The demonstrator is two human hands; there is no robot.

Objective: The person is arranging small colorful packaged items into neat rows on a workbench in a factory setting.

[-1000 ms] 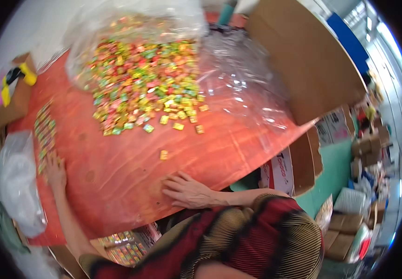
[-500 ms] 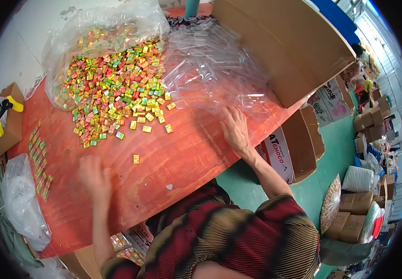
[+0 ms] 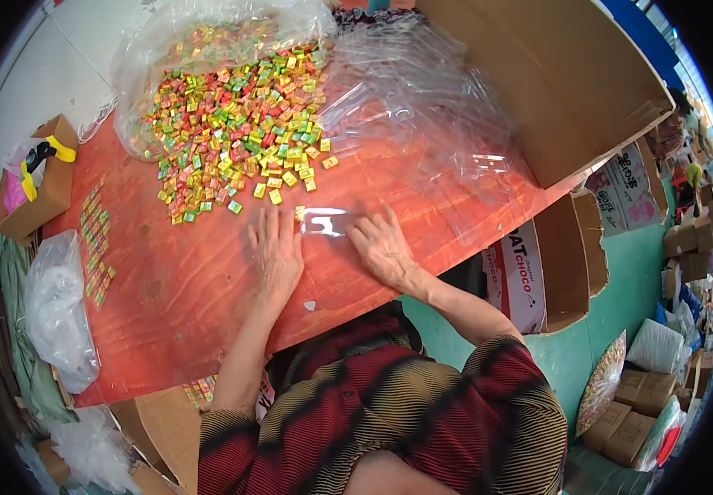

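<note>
A slim clear plastic case [image 3: 323, 223] lies on the red tabletop in front of me. My right hand [image 3: 383, 250] grips its right end. A small yellow wrapped piece [image 3: 299, 213] sits against the case's left end. Just beside that piece, my left hand [image 3: 277, 254] rests with its fingers stretched forward, slightly blurred. Beyond both hands spreads a heap of small wrapped pieces [image 3: 237, 124] in yellow, red and green, spilling from a large clear bag [image 3: 135, 115]. Many more clear plastic cases [image 3: 422, 91] are piled to the right of the heap.
Rows of wrapped pieces [image 3: 96, 239] lie at the table's left, near a clear plastic bag [image 3: 59, 313]. A small carton [image 3: 51, 177] holds a yellow-and-black item [image 3: 41, 157]. A tall cardboard panel [image 3: 546, 74] stands at the right; an open carton [image 3: 567, 264] is below the edge.
My right hand has moved left, bringing a clear case from the pile. My left hand has moved right and forward toward the case. The view has shifted slightly.
</note>
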